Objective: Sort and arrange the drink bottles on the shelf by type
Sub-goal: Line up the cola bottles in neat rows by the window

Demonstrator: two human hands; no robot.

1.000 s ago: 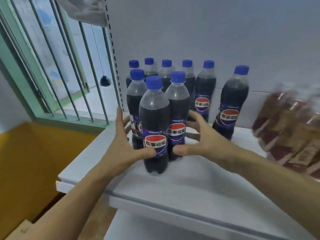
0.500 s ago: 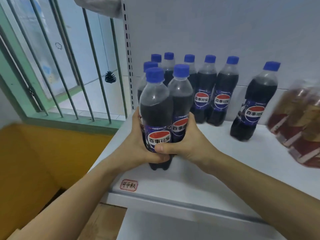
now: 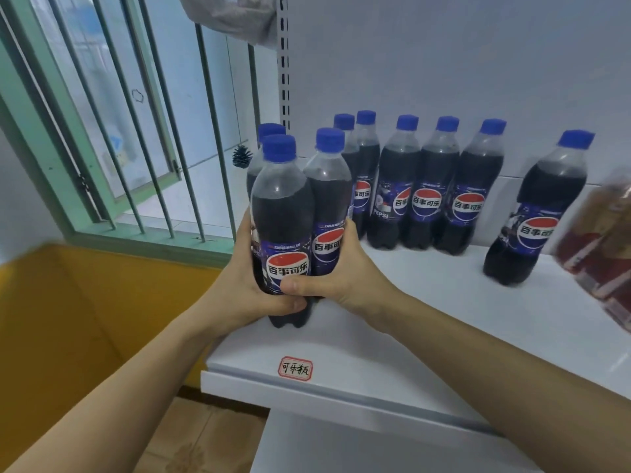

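Both hands clasp a tight cluster of three cola bottles (image 3: 283, 213) with blue caps and dark blue labels, at the left front of the white shelf (image 3: 426, 336). My left hand (image 3: 239, 288) wraps the cluster from the left, my right hand (image 3: 341, 278) from the right, thumbs meeting across the front bottle. Behind stands a row of several more cola bottles (image 3: 426, 186) along the back wall. One cola bottle (image 3: 536, 213) stands alone farther right.
Blurred red and brown packaged bottles (image 3: 601, 240) sit at the right edge. A red-framed label sticker (image 3: 295, 368) marks the shelf front. A barred green window (image 3: 136, 131) is to the left, a yellow wall (image 3: 85, 319) below it, and a lower shelf (image 3: 341, 445) underneath.
My hands went from spread around the front bottles to closed tightly on them. The view shifted, so the cluster now sits left of the back row, nearer the shelf's left end.
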